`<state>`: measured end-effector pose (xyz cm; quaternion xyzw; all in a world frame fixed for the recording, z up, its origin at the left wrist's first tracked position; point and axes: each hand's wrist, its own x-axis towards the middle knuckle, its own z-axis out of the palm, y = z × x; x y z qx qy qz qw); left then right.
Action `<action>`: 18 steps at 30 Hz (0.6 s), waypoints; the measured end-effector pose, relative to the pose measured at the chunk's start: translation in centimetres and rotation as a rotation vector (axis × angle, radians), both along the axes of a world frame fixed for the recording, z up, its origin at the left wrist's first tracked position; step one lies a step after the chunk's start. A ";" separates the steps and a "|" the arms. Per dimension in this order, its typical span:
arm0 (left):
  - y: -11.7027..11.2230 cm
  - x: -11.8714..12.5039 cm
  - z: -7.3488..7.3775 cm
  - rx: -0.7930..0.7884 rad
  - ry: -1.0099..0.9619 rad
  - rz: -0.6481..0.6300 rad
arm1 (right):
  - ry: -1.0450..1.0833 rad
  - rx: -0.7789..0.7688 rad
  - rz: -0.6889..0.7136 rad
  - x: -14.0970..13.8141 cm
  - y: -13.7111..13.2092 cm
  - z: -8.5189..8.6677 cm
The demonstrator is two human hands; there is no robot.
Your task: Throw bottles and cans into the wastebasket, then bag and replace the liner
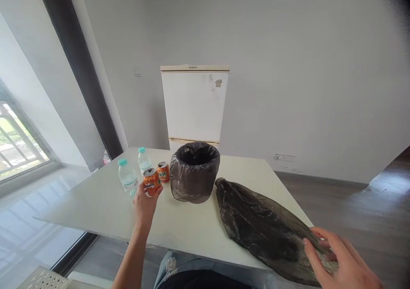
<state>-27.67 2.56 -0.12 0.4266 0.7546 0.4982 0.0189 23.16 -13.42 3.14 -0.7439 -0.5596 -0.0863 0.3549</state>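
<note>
My left hand (146, 203) grips an orange drink can (151, 183) over the table, its fingers around the can's lower side. A second orange can (163, 172) stands just behind it. To the left are two clear plastic bottles with teal caps, a nearer bottle (127, 178) and a farther bottle (144, 160). Right of the cans stands a bin lined with a dark plastic bag (194, 176), its mouth facing up. A long black garbage bag (259, 220) lies across the table's right side. My right hand (336, 257) has its thumb and fingers around that bag's near end.
The pale table (179, 225) has its near edge close to my legs. Behind it stands a white refrigerator (194, 105) against the grey wall. A window (19, 139) is at far left, and a perforated light-coloured surface (46, 278) is at the lower left.
</note>
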 end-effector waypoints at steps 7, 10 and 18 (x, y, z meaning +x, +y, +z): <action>1.6 -3.4 -4.9 -0.172 0.072 0.031 | 0.001 -0.117 0.010 1.4 0.6 -1.4; 2.0 -3.9 -5.4 -0.216 0.083 0.023 | -0.011 -0.109 0.017 1.7 0.8 -1.9; 2.3 -4.0 -5.4 -0.181 0.009 -0.015 | -0.038 -0.085 -0.011 3.7 0.9 -2.8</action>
